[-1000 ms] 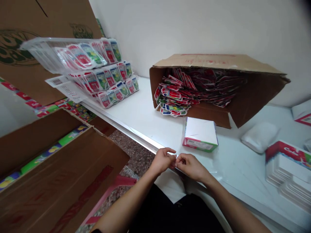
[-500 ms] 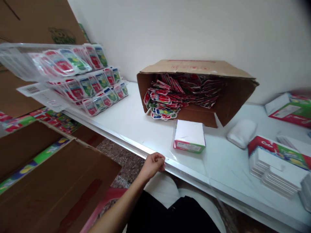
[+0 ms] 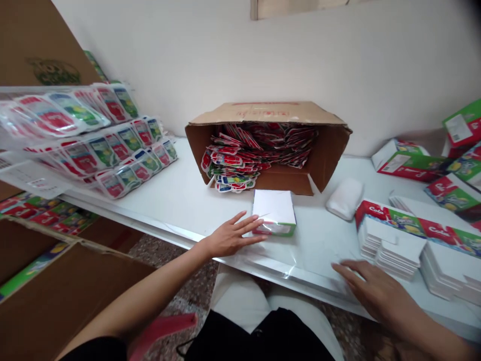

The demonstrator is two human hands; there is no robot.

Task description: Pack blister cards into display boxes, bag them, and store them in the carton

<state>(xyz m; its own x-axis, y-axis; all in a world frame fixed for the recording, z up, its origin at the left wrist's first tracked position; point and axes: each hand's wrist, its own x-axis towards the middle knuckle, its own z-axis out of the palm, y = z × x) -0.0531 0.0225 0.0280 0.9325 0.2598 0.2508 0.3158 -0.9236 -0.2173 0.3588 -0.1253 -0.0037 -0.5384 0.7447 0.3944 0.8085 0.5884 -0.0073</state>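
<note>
Packets (image 3: 235, 159) heaped inside carton (image 3: 268, 113); wrapped box (image 3: 274, 203) in front.

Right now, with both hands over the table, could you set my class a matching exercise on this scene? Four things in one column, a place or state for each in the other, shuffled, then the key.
Things
1. Left hand
2. Right hand
3. Brown carton
4. White bundle

Places and states
A. Blurred, at the front edge of the table
B. Between the carton and the stacked flat boxes
C. Fingers spread at the white-topped box
D. On its side, open end toward the camera, packets inside

Right pairs: 1-C, 2-A, 3-D, 4-B
</note>
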